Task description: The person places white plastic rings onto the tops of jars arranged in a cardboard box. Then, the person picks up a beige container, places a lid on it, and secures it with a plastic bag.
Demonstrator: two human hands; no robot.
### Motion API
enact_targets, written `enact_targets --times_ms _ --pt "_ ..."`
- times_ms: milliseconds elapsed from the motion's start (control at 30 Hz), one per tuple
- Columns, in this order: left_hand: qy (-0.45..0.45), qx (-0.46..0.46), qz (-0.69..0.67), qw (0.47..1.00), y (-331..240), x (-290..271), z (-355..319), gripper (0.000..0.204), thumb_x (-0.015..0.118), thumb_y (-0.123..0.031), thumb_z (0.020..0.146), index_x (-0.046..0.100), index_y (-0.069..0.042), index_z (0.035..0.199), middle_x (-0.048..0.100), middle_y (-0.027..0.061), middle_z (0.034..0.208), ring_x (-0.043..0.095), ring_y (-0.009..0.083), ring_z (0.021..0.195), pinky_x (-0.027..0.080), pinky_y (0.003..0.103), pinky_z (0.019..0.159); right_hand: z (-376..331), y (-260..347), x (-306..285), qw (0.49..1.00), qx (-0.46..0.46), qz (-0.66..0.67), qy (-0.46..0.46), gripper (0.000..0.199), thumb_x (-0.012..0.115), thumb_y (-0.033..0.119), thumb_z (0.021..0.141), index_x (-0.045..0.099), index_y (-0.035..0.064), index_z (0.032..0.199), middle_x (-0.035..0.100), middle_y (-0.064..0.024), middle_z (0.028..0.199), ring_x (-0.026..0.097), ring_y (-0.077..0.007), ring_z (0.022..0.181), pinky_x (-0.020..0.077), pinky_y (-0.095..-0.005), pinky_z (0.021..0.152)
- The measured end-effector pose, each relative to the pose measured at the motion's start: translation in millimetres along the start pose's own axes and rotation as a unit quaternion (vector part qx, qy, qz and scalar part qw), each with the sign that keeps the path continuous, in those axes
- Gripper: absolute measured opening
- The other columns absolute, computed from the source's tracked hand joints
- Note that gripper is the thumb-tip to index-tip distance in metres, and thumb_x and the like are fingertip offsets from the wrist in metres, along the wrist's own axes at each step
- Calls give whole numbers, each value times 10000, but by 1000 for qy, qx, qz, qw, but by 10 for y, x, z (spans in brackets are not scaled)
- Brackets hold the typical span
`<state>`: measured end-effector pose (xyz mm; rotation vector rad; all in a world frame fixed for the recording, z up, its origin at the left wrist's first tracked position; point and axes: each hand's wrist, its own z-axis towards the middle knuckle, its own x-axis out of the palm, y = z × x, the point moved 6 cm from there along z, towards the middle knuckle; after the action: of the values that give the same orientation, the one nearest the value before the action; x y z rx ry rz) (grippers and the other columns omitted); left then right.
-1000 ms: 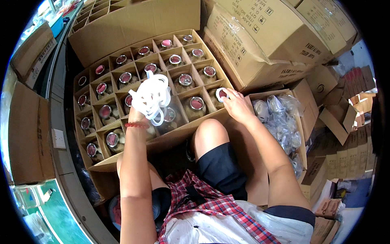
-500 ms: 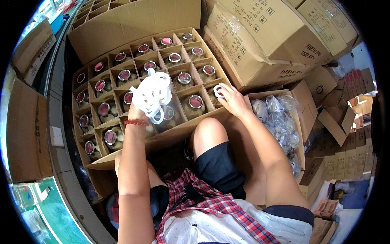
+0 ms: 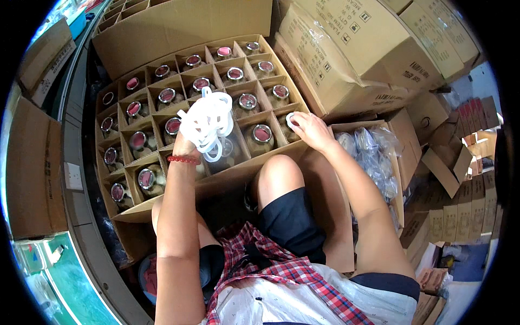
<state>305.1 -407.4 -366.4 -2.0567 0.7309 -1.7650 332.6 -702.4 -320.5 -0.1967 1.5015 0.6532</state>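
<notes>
A big carton with cardboard dividers stands before my knees. Its cells hold several glass flasks with shiny rims and pinkish mouths. My left hand, a red bead bracelet at its wrist, is closed round a bunch of white rings above the near middle cells; the bunch hides most of its fingers. Over the cell at the carton's near right corner, my right hand pinches a single white ring at the mouth of the flask there. Whether the ring sits on that mouth is hidden by the fingers.
To the right, an open carton holds several items in clear plastic bags. Closed cartons are stacked at the back right. Another divided carton lies at the back left, beside a long counter edge.
My left hand with the bunch of rings has shifted slightly right. My right hand stays at the near right cell, its fingers a little more closed over the ring.
</notes>
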Motion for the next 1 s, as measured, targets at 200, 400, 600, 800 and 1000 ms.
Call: enact_targets --times_ms 200,400,600,800,1000 --pt "14 42 32 998 -68 81 -35 350 548 -254 924 559 -60 1215 643 66 1061 635 144 915 538 286 760 -70 -217 108 999 -41 20 15 229 605 128 814 650 56 1026 548 -165 1248 533 -344 1119 423 -396 963" --pt "1 -19 -33 999 73 115 -3 347 561 -246 918 560 -63 1214 652 72 1022 647 167 881 549 308 755 -251 -394 146 992 45 115 -13 331 635 114 813 613 55 1138 478 -175 1350 465 -324 1239 368 -373 1037" --pt "27 4 19 999 114 -4 5 398 567 -217 915 510 -43 1269 610 94 1149 623 185 991 535 334 835 195 1436 -639 965 -204 47 -157 442 657 195 826 535 70 1232 448 -87 1339 624 -242 981 531 -329 810" --pt "24 6 55 998 142 -23 74 369 532 -264 931 519 -84 1252 623 64 1107 624 169 957 528 316 808 547 1516 -487 942 -245 191 -125 193 644 79 836 666 22 1019 630 -110 1055 626 -252 948 499 -320 840" --pt "-20 16 44 999 87 32 13 340 531 -205 941 531 -49 1243 620 75 1097 622 164 948 519 299 805 782 445 -468 957 -67 183 -213 193 658 114 830 680 44 1008 607 -134 1115 613 -258 974 492 -330 838"
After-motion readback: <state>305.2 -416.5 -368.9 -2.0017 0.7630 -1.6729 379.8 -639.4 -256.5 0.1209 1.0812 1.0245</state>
